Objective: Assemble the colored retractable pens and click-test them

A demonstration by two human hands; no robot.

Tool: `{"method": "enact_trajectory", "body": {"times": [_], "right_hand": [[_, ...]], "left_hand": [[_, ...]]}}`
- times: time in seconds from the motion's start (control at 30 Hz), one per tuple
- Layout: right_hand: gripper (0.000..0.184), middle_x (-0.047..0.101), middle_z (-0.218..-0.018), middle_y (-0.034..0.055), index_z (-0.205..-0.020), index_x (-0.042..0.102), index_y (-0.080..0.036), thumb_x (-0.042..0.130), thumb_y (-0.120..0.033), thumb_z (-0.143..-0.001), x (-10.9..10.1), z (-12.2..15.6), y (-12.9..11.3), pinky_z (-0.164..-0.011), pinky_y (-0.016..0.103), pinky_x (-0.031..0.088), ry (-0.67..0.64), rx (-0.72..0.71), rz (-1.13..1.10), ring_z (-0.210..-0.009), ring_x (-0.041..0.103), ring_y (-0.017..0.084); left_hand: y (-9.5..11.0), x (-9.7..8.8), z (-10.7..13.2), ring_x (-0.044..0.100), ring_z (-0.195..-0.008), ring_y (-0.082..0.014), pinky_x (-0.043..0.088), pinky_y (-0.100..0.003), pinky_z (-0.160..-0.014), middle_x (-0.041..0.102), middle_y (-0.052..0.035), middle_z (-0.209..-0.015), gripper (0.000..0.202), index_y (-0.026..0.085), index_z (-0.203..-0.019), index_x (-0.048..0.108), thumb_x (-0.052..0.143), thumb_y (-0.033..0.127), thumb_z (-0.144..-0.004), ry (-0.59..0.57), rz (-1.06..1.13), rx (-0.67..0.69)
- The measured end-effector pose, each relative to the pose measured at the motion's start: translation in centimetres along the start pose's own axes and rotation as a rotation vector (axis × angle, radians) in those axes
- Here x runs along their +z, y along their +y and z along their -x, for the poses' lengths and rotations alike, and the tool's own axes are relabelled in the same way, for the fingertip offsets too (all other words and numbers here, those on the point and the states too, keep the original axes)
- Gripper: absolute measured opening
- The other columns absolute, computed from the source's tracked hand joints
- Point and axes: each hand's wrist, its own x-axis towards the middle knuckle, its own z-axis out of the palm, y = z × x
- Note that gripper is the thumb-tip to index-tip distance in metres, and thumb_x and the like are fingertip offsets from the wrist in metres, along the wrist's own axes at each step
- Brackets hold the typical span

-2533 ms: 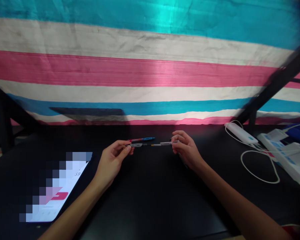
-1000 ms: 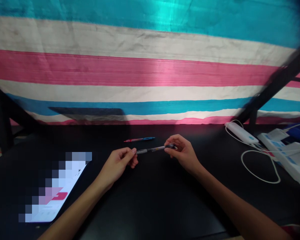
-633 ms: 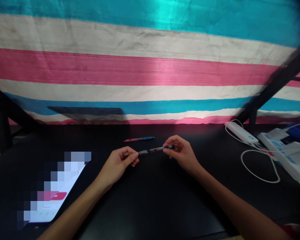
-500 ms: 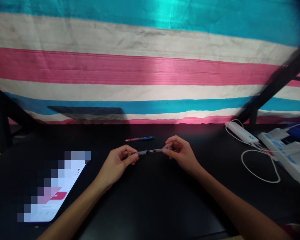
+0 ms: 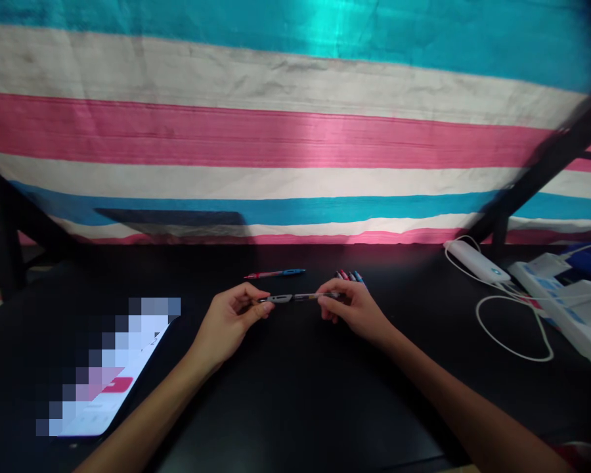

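Note:
A slim pen [image 5: 306,297] lies level between my two hands, just above the black tabletop. Its left part is a grey section [image 5: 280,299] with a dark slot; the right part is a clear, darkish barrel. Whether the two parts are joined I cannot tell. My left hand [image 5: 234,322] pinches the grey end between thumb and fingers. Thumb and fingertips of my right hand [image 5: 352,305] close on the barrel, hiding its far end. Beyond them rests a pen with a red tip and a blue end [image 5: 276,273]. Tips of several pens [image 5: 350,275] show behind my right hand.
At left, a lit phone [image 5: 123,387], partly pixelated, lies on the black table [image 5: 285,394]. To the right are a white power bank [image 5: 475,261], a looped white cable [image 5: 515,360] and a power strip [image 5: 566,315]. A striped sheet [image 5: 276,138] hangs behind.
My right hand has shifted slightly left and lower, uncovering pen tips behind it. The grey section has turned, so its slot now shows. My left hand stays nearly in place.

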Motion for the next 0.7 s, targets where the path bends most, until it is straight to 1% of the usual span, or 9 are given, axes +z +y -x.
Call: {"method": "enact_trajectory", "body": {"times": [0.1, 0.2, 0.27, 0.3, 0.4, 0.5, 0.57, 0.63, 0.7], "right_hand": [[0.033, 0.059, -0.057, 0.001, -0.073, 0.062, -0.016, 0.053, -0.044, -0.088, 0.09, -0.01, 0.02, -0.047, 0.022, 0.041, 0.006, 0.022, 0.015, -0.049, 0.051, 0.01], [0.023, 0.061, -0.069, -0.0005, -0.089, 0.062, -0.019, 0.068, -0.039, -0.077, 0.08, 0.03, -0.11, -0.05, 0.022, 0.043, 0.056, -0.028, -0.004, -0.055, 0.053, 0.01], [0.024, 0.06, -0.071, -0.0009, -0.089, 0.063, -0.02, 0.072, -0.035, -0.073, 0.02, 0.05, -0.19, -0.051, 0.022, 0.042, 0.049, -0.051, 0.024, -0.056, 0.053, 0.01], [0.021, 0.06, -0.067, -0.0006, -0.082, 0.063, -0.018, 0.069, -0.037, -0.076, 0.0, 0.06, -0.2, -0.05, 0.022, 0.041, 0.032, -0.044, 0.046, -0.054, 0.052, 0.01], [0.034, 0.057, -0.057, 0.0004, -0.069, 0.062, -0.016, 0.054, -0.044, -0.087, 0.01, 0.06, -0.11, -0.047, 0.022, 0.039, -0.002, 0.007, 0.068, -0.049, 0.049, 0.01], [0.024, 0.061, -0.072, 0.0004, -0.092, 0.063, -0.02, 0.067, -0.039, -0.078, 0.06, 0.07, -0.04, -0.053, 0.023, 0.044, 0.037, -0.048, 0.037, -0.06, 0.055, 0.012], [0.034, 0.062, -0.079, 0.0004, -0.099, 0.062, -0.022, 0.075, -0.033, -0.07, 0.04, 0.09, -0.03, -0.057, 0.024, 0.045, 0.062, -0.103, 0.062, -0.067, 0.057, 0.013], [0.021, 0.061, -0.072, 0.0005, -0.088, 0.065, -0.02, 0.071, -0.036, -0.075, 0.01, 0.09, 0.02, -0.055, 0.024, 0.043, 0.051, -0.105, 0.125, -0.062, 0.055, 0.012], [0.029, 0.058, -0.06, 0.0006, -0.073, 0.065, -0.017, 0.058, -0.042, -0.085, 0.03, 0.1, 0.09, -0.05, 0.024, 0.039, 0.016, -0.059, 0.163, -0.052, 0.05, 0.011]], "left_hand": [[0.11, 0.03, 0.07, 0.06, -0.064, -0.0136, 0.045, -0.025, -0.063, 0.066, -0.0008, -0.07, 0.023, 0.016, -0.077, 0.063, 0.076, 0.032, -0.066, -0.004, -0.005, 0.007], [0.17, 0.07, 0.12, 0.06, -0.064, -0.0139, 0.046, -0.025, -0.063, 0.065, -0.001, -0.07, 0.024, 0.016, -0.077, 0.063, 0.076, 0.033, -0.066, -0.001, -0.009, 0.008], [0.19, 0.08, 0.12, 0.06, -0.064, -0.0138, 0.046, -0.025, -0.063, 0.065, -0.0008, -0.07, 0.024, 0.016, -0.077, 0.063, 0.076, 0.033, -0.066, 0.0, -0.008, 0.009], [0.2, 0.08, 0.11, 0.06, -0.064, -0.0136, 0.045, -0.025, -0.063, 0.065, -0.0006, -0.07, 0.024, 0.016, -0.078, 0.063, 0.076, 0.033, -0.066, 0.0, -0.005, 0.008], [0.25, 0.1, 0.08, 0.06, -0.065, -0.0133, 0.045, -0.024, -0.064, 0.066, -0.0005, -0.07, 0.023, 0.016, -0.077, 0.063, 0.076, 0.031, -0.066, -0.008, 0.003, 0.002], [0.27, 0.11, 0.07, 0.059, -0.064, -0.0129, 0.044, -0.024, -0.063, 0.065, -0.0002, -0.069, 0.022, 0.016, -0.076, 0.062, 0.077, 0.03, -0.066, -0.011, 0.006, 0.002], [0.24, 0.09, 0.09, 0.059, -0.064, -0.0128, 0.044, -0.024, -0.063, 0.065, 0.0001, -0.068, 0.022, 0.016, -0.076, 0.062, 0.076, 0.03, -0.067, -0.007, 0.003, 0.008], [0.17, 0.06, 0.12, 0.059, -0.064, -0.0134, 0.045, -0.025, -0.064, 0.065, -0.0002, -0.068, 0.022, 0.016, -0.077, 0.063, 0.076, 0.031, -0.067, -0.002, 0.003, 0.012], [0.11, 0.04, 0.14, 0.06, -0.065, -0.0143, 0.046, -0.026, -0.064, 0.066, -0.0011, -0.07, 0.023, 0.016, -0.078, 0.063, 0.076, 0.032, -0.067, -0.002, 0.001, 0.009]]}}
